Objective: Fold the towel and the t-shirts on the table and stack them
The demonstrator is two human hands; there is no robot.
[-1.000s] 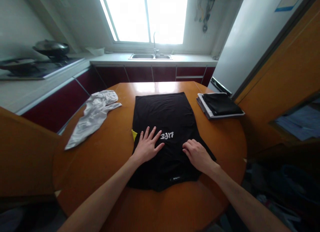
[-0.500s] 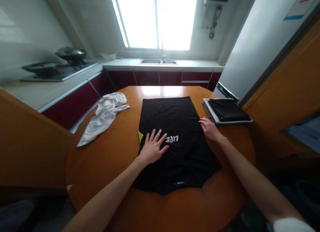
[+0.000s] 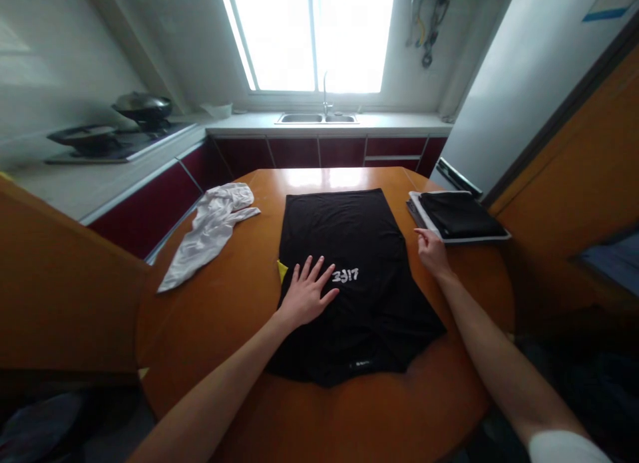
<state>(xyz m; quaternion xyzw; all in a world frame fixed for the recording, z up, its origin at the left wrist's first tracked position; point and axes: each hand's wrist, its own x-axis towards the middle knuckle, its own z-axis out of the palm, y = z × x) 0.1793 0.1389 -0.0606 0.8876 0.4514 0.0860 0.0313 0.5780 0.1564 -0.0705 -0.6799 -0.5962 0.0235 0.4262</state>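
Note:
A black T-shirt (image 3: 344,230) with white lettering lies spread on the round wooden table (image 3: 210,343), its collar end towards me. My left hand (image 3: 307,293) rests flat on it, fingers spread, just left of the lettering. A small yellow corner (image 3: 282,271) peeks out at the shirt's left edge. Just off the right edge of the shirt, my right hand (image 3: 432,251) is closed, thumb and fingers pinched together; whatever they might hold is too small to make out.
At the table's left lies a crumpled shiny white garment (image 3: 212,230). A stack of folded dark and white clothes (image 3: 462,215) sits at the right, near the fridge (image 3: 499,84). Behind are a counter with a sink (image 3: 302,118) and a stove with pans (image 3: 142,107).
My right hand has left the shirt's right edge, moving slightly right, and its fingers have drawn together. My left hand stays flat on the shirt. The view has shifted slightly.

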